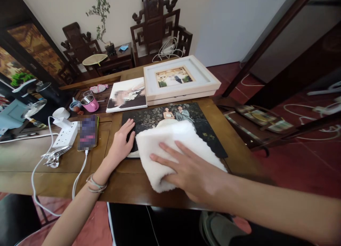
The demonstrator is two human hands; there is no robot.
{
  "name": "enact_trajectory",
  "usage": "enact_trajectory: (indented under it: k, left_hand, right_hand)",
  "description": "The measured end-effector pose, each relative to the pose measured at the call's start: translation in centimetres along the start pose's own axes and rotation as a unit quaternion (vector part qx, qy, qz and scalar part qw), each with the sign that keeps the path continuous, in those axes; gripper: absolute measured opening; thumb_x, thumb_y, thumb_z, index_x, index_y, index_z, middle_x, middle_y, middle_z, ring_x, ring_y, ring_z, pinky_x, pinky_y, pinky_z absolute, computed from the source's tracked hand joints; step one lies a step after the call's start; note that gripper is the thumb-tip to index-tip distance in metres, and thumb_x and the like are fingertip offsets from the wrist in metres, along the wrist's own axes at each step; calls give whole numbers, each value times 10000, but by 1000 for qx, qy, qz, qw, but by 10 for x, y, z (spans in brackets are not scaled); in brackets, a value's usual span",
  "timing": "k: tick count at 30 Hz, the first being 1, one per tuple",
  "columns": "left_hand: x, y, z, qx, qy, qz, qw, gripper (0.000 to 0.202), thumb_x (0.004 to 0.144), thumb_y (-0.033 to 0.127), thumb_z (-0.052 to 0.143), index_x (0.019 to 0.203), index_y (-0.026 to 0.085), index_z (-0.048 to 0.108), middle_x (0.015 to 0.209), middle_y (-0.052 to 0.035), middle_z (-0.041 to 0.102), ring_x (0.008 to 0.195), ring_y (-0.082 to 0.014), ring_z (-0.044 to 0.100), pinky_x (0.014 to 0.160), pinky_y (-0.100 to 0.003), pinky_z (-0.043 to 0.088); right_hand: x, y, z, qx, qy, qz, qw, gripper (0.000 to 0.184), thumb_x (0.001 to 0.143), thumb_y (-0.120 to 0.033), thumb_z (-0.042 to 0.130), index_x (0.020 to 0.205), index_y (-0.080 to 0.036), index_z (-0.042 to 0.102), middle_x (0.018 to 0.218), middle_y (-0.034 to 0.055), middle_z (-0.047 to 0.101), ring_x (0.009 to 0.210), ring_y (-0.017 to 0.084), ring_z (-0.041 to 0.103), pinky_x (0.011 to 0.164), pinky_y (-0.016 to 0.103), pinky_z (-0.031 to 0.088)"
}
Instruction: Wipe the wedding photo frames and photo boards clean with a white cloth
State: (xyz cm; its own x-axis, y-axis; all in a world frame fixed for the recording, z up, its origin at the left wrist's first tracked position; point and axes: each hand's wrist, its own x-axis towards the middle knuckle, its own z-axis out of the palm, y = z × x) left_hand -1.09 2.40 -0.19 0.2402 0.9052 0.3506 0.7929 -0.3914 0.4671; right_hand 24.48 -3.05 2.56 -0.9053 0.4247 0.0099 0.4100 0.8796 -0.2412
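Note:
A dark photo print (186, 120) of a couple lies flat on the wooden table (128, 185). My right hand (191, 169) lies flat with fingers spread on a white fluffy cloth (165, 143) that covers the print's near part. My left hand (123, 141) rests open on the print's left edge, fingers stretched out. A bracelet sits on my left wrist.
Behind the print stand a white framed photo (181, 79) and an unframed canvas photo (128, 95). To the left lie a phone (87, 132) on a charging cable, a white power strip (65, 134) and a pink cup (90, 103). Carved wooden chairs stand by the wall.

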Motion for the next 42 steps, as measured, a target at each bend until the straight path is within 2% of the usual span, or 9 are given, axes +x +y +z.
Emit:
enact_trajectory:
  k: [5, 9, 16, 20, 26, 31, 34, 37, 42]
  left_hand:
    - [-1, 1, 0, -15, 7, -5, 1000, 386, 949, 257, 442, 1266, 121, 616, 1400, -155, 559, 1359, -264, 468, 1147, -495, 361]
    - [-1, 5, -4, -76, 41, -18, 996, 433, 985, 299, 371, 1320, 117, 576, 1413, -141, 553, 1353, -238, 479, 1161, -441, 342]
    - [-2, 8, -12, -141, 94, -44, 985, 520, 1008, 413, 294, 1354, 118, 547, 1432, -127, 541, 1376, -241, 446, 1179, -434, 295]
    - [-2, 7, -11, -135, 78, -36, 987, 522, 1014, 382, 260, 1333, 103, 564, 1411, -131, 561, 1370, -238, 455, 1174, -432, 311]
    - [-2, 5, -2, -37, 4, -4, 999, 444, 975, 279, 380, 1340, 91, 549, 1426, -157, 535, 1359, -240, 471, 1156, -447, 355]
    - [0, 7, -1, -6, -11, 11, 1000, 387, 925, 205, 450, 1261, 101, 612, 1381, -162, 580, 1356, -277, 471, 1137, -476, 378]
    - [1, 10, -2, 6, -10, 12, 1000, 346, 914, 175, 449, 1194, 135, 647, 1293, -133, 649, 1259, -275, 571, 1075, -445, 449]
    - [1, 10, -3, 26, -5, 4, 1000, 293, 906, 175, 460, 1107, 145, 671, 1124, -121, 717, 1059, -266, 673, 943, -412, 531]
    - [1, 9, -3, 47, -2, -14, 999, 242, 912, 219, 486, 1014, 139, 690, 1015, -125, 741, 975, -273, 695, 876, -400, 552]
  right_hand:
    - [34, 44, -15, -76, -15, 73, 994, 630, 715, 41, 499, 1278, -213, 620, 1574, 114, 292, 1429, 453, 175, 1059, 724, 235]
    - [62, 52, -18, -119, 21, 137, 983, 615, 776, 2, 484, 1360, -180, 552, 1581, 140, 263, 1411, 494, 189, 1032, 741, 261]
    - [57, 15, -21, -67, -23, -115, 991, 477, 811, -68, 518, 1246, -223, 640, 1564, 62, 332, 1409, 484, 202, 1024, 773, 258]
    - [32, 14, -17, -22, -41, -168, 985, 439, 782, -89, 570, 1180, -244, 670, 1521, 57, 414, 1395, 478, 254, 1024, 781, 254]
    - [13, 45, -18, 7, -4, -45, 999, 611, 691, 71, 430, 1204, -184, 641, 1529, 122, 393, 1420, 430, 231, 1050, 732, 266]
    - [49, 70, -33, 23, 50, 88, 995, 751, 673, 81, 383, 1357, -204, 503, 1337, 146, 577, 1366, 347, 385, 1036, 602, 376]
    - [84, 74, -43, 65, 71, 78, 992, 712, 695, 49, 378, 1341, -220, 511, 1214, 133, 633, 1160, 313, 562, 945, 512, 451]
    - [113, 70, -49, 95, 85, 34, 991, 596, 731, 14, 384, 1269, -176, 559, 1134, 136, 653, 991, 277, 608, 842, 401, 467]
    - [121, 63, -50, 64, 74, 47, 994, 545, 777, -21, 398, 1259, -202, 578, 1091, 140, 658, 891, 280, 617, 741, 370, 438]
